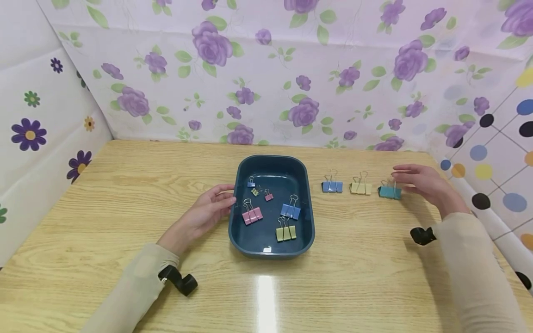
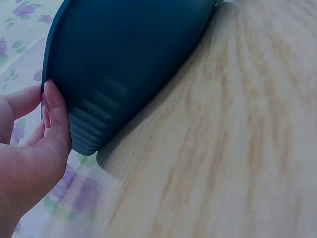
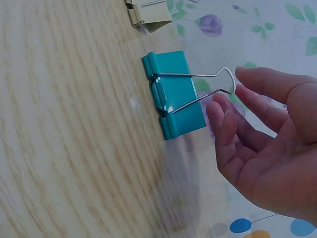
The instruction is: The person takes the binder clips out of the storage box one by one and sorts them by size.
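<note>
The tray (image 1: 276,182) is pinched at its rim by the left hand (image 1: 208,210), presumably for steadiness, while beside the teal clip (image 1: 389,193) on the desk (image 1: 354,268) the fingers of the right hand (image 1: 426,183) are loosely parted

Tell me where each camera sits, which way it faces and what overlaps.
Head: on the head, facing forward and down over the tray and teal clip; left hand, right hand and sleeves show.
Left wrist: on that wrist, facing the tray's outer wall; left hand shows.
Right wrist: on that wrist, facing the teal clip; right hand shows.
Head and left wrist share the tray.
</note>
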Action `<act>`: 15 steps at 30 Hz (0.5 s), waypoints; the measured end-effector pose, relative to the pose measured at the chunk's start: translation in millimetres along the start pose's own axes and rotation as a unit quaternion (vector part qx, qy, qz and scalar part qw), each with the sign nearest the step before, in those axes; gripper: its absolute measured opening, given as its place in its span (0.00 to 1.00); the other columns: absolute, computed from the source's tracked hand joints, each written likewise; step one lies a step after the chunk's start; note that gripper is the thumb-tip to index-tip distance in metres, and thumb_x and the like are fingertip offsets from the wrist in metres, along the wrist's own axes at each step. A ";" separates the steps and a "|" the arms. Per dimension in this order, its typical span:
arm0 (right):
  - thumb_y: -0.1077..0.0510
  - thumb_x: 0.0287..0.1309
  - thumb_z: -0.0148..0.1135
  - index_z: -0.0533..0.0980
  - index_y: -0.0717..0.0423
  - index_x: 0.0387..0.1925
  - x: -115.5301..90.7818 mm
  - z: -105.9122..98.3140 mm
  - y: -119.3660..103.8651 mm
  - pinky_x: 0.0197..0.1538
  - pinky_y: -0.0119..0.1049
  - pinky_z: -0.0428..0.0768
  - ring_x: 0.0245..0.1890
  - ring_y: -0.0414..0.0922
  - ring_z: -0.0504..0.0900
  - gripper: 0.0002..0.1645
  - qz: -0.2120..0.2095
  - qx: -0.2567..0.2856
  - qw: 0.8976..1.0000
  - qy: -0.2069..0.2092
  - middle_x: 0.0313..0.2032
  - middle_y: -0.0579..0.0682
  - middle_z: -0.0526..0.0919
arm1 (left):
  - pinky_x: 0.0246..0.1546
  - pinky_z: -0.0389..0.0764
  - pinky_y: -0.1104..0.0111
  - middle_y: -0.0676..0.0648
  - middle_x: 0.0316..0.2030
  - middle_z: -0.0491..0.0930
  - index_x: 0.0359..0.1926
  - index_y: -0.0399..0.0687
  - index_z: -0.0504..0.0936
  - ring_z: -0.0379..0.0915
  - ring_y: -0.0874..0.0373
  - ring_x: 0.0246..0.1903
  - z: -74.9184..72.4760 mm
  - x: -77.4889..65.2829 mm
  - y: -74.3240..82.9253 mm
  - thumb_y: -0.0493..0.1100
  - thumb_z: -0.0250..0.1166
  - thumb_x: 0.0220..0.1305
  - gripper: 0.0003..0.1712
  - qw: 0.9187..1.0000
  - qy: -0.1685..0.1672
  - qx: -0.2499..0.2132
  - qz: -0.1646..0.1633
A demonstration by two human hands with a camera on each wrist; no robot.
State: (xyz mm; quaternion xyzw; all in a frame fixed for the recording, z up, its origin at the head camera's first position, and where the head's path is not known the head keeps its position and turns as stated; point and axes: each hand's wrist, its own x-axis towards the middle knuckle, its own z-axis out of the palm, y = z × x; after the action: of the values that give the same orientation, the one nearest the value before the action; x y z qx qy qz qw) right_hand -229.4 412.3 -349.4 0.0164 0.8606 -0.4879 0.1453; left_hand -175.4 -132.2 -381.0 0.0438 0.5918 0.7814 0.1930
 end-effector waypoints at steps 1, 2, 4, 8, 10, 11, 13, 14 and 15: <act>0.45 0.68 0.54 0.53 0.67 0.71 -0.3 -0.2 -0.8 0.54 0.33 0.76 0.46 0.27 0.75 0.42 0.000 -0.004 1.000 0.006 0.52 0.36 0.74 | 0.43 0.77 0.70 0.43 0.43 0.73 0.65 0.30 0.58 0.75 0.58 0.39 0.1 -0.2 0.0 0.28 0.54 0.69 0.26 1.000 0.000 0.001 0.000; 0.43 0.68 0.54 0.54 0.66 0.71 -0.6 -0.1 -1.9 0.56 0.35 0.75 0.47 0.27 0.74 0.43 -0.001 -0.009 1.000 0.015 0.54 0.39 0.73 | 0.43 0.77 0.70 0.42 0.44 0.73 0.65 0.30 0.58 0.75 0.58 0.39 0.1 -0.4 0.0 0.29 0.54 0.69 0.26 1.000 0.001 0.001 -0.001; 0.41 0.67 0.54 0.54 0.65 0.71 -1.4 1.0 -5.8 0.60 0.42 0.71 0.49 0.29 0.72 0.44 -0.001 -0.011 0.999 0.031 0.60 0.48 0.70 | 0.43 0.77 0.70 0.43 0.43 0.73 0.65 0.30 0.58 0.75 0.57 0.39 0.2 -0.8 0.0 0.29 0.54 0.69 0.26 1.000 0.002 0.002 -0.002; 0.39 0.66 0.54 0.57 0.64 0.70 -4.7 6.0 -18.5 0.63 0.48 0.67 0.57 0.40 0.68 0.44 -0.004 -0.020 0.997 0.073 0.64 0.55 0.66 | 0.43 0.77 0.70 0.42 0.44 0.73 0.65 0.30 0.58 0.75 0.57 0.39 -0.1 -0.9 0.0 0.29 0.54 0.69 0.27 1.000 0.003 0.003 -0.003; 0.39 0.66 0.54 0.58 0.64 0.69 -7.5 10.2 -27.0 0.63 0.47 0.68 0.61 0.47 0.66 0.43 -0.009 -0.028 0.996 0.088 0.64 0.55 0.66 | 0.44 0.77 0.70 0.42 0.44 0.73 0.66 0.29 0.58 0.75 0.57 0.40 -0.1 -0.6 -0.1 0.29 0.54 0.69 0.27 1.000 0.002 0.003 -0.003; 0.39 0.66 0.53 0.59 0.64 0.69 -9.0 12.6 -31.7 0.61 0.44 0.70 0.62 0.49 0.65 0.42 -0.012 -0.035 0.995 0.095 0.63 0.54 0.66 | 0.44 0.77 0.70 0.42 0.44 0.74 0.66 0.29 0.58 0.75 0.57 0.40 -0.2 -0.4 -0.1 0.29 0.54 0.69 0.27 1.000 0.002 0.003 -0.003; 0.39 0.67 0.53 0.60 0.63 0.69 -12.3 18.5 -41.7 0.57 0.36 0.73 0.62 0.51 0.64 0.41 -0.019 -0.047 0.993 0.102 0.62 0.53 0.67 | 0.43 0.77 0.70 0.42 0.44 0.73 0.66 0.30 0.58 0.75 0.57 0.39 -0.1 -0.1 -0.2 0.29 0.54 0.69 0.27 1.000 0.001 0.003 -0.002; 0.40 0.67 0.54 0.61 0.63 0.69 -14.0 22.1 -46.9 0.54 0.32 0.74 0.62 0.50 0.65 0.41 -0.023 -0.050 0.993 0.103 0.62 0.54 0.68 | 0.43 0.77 0.70 0.42 0.44 0.73 0.66 0.30 0.58 0.75 0.57 0.39 -0.1 0.1 -0.2 0.29 0.54 0.69 0.27 1.000 0.001 0.003 -0.002; 0.40 0.67 0.54 0.61 0.63 0.68 -15.5 26.1 -52.0 0.52 0.29 0.74 0.61 0.49 0.66 0.41 -0.027 -0.050 0.993 0.101 0.63 0.55 0.68 | 0.43 0.77 0.70 0.42 0.44 0.73 0.66 0.30 0.58 0.75 0.58 0.39 -0.1 0.4 -0.3 0.29 0.54 0.69 0.27 1.000 0.001 0.002 -0.002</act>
State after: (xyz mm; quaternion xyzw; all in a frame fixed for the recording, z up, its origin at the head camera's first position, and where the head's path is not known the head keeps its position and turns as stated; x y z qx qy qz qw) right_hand -217.3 364.8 -314.4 0.0347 0.8942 -0.4441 0.0453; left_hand -175.7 -132.0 -381.3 0.0423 0.5941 0.7796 0.1936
